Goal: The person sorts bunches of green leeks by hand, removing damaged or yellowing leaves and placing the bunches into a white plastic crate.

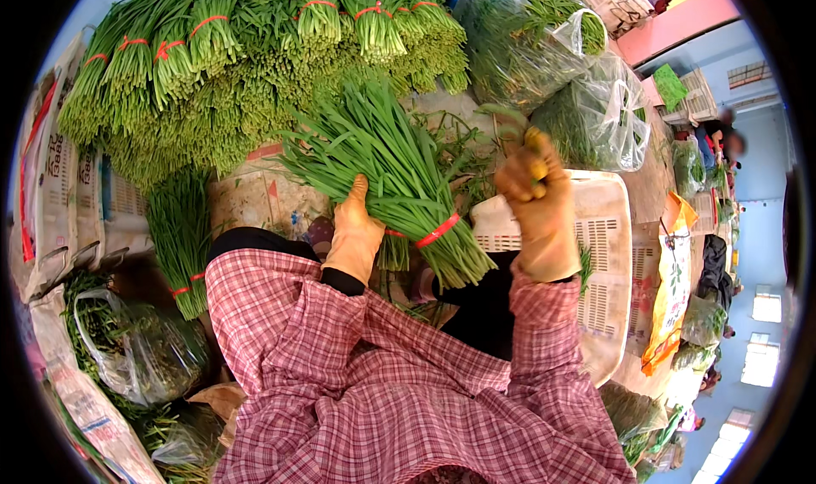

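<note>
My left hand (354, 237), in a pale orange glove, is closed around a thick bunch of garlic chives (382, 148). The bunch slants across my lap, leaves up and to the left, cut stems down to the right. A red band (439, 230) circles it near the stem ends. My right hand (541, 208), gloved alike with yellow fingertips, is raised to the right of the bunch, apart from it. Its fingers are curled tight, and a blurred greenish leaf strand (503, 113) sticks out above them. Another banded bunch (393, 253) shows partly beneath the held one.
Banded chive bunches (319, 25) are heaped at the far left; one more (180, 237) leans left of my knee. A white plastic crate (614, 271) stands under my right arm. Clear bags of greens (599, 123) sit behind it. Another filled bag (153, 348) lies at lower left.
</note>
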Motion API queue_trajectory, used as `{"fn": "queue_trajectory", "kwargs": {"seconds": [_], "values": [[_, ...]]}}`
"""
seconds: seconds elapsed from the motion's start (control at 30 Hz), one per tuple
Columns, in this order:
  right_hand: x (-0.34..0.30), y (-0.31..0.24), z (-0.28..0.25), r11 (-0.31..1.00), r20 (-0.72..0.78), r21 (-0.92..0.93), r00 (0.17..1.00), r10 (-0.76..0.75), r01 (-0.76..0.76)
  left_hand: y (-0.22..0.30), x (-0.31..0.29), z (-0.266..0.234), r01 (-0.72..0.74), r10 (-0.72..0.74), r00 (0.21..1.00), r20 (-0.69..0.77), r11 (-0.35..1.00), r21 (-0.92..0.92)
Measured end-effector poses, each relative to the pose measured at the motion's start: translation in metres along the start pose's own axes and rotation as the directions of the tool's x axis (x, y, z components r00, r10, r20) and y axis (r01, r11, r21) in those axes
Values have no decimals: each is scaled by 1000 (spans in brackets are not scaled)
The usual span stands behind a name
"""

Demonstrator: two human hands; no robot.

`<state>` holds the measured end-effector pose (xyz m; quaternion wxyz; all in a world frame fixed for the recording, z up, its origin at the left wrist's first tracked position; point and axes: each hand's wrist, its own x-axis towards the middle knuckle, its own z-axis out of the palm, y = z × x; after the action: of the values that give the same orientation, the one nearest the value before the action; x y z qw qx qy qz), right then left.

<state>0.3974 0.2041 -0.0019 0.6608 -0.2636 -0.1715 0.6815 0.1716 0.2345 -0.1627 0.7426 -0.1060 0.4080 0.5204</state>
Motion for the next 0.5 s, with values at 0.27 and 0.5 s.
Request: {"fn": "queue_trajectory", "kwargs": {"seconds": [0.27, 0.5], "values": [[-19, 47, -12, -425, 68, -905, 983, -168, -10, 4, -8, 7, -129, 151, 969, -195, 984, 123], [-9, 134, -62, 195, -269, -945, 963, -8, -263, 8, -42, 34, -310, 206, 939, 275, 853, 420]]}}
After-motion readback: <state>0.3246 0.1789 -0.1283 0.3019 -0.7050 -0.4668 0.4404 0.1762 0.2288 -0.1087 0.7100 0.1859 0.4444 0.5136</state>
